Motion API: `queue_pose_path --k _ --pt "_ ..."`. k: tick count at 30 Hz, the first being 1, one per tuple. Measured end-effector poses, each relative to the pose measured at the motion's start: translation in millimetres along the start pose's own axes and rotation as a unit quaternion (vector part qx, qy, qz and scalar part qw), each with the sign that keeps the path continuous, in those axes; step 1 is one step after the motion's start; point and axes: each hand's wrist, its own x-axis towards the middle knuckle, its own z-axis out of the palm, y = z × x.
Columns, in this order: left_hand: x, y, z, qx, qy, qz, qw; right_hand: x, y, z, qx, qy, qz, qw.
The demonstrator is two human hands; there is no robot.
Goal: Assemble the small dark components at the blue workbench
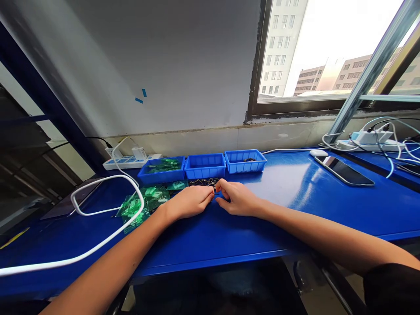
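My left hand (193, 202) is closed over the blue table, its fingers and thumb pressed together. Anything in that pinch is hidden or too small to make out. Facing it, my right hand (239, 199) has its fingers curled in to the left fingertips, with the thumb a little lower; what they grip does not show clearly. Just behind both hands lies a pile of small dark and brassy parts (204, 181), partly covered by them. Green plastic bags (157, 196) of small pieces rest beside my left wrist.
Along the wall stand a blue bin (160, 176) with green pieces, a middle bin (205, 172) and a right bin (246, 167) with a few dark parts. A thick white cable (82, 256) loops at left. A phone (344, 170) and power strips (370, 141) lie at right.
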Motion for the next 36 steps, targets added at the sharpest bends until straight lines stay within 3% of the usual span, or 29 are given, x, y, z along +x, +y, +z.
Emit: queue_pose_path --k 9,36 --pt "0.5 -1.7 1.9 -0.014 0.0 0.007 1.0 2.9 -1.0 1.8 -0.034 -0.025 0.049 0.998" --pt "0.4 -2.0 0.5 -0.014 -0.025 0.007 1.0 2.9 -1.2 0.0 0.01 -0.025 0.036 0.999"
